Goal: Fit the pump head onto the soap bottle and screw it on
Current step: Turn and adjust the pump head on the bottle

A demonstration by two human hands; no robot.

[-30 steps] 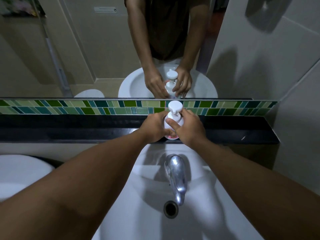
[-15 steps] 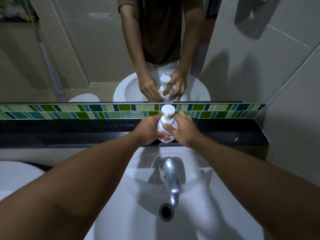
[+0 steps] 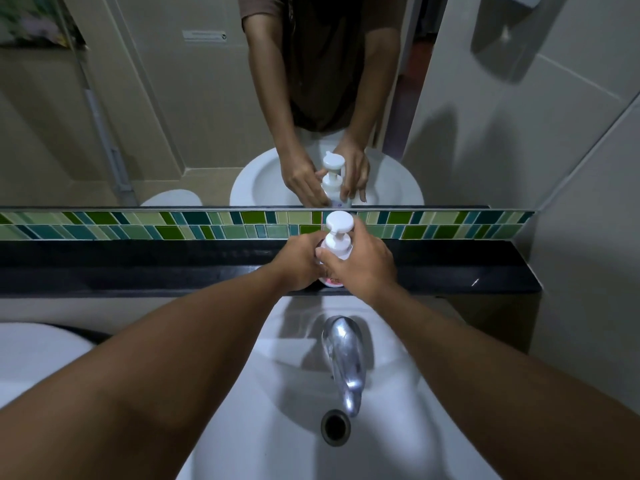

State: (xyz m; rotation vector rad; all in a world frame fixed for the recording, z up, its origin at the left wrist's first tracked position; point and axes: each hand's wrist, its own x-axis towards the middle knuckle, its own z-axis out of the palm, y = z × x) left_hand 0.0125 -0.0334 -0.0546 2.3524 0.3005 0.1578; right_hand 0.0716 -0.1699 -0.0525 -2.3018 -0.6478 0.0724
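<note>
1. Label on small white plastic soap bottle (image 3: 330,280): pink print near the base, too small to read; most of the bottle is hidden behind both hands
2. Bottle stands upright on long black stone ledge (image 3: 138,271), below green mosaic tile strip (image 3: 173,225) and wall mirror (image 3: 156,116)
3. Left hand (image 3: 299,263) wraps the bottle body
4. Right hand (image 3: 363,263) pinches the collar of white round-topped pump head (image 3: 338,233), seated on the neck
5. Chrome tap (image 3: 344,362) and white ceramic basin (image 3: 277,427) lie nearer
</note>
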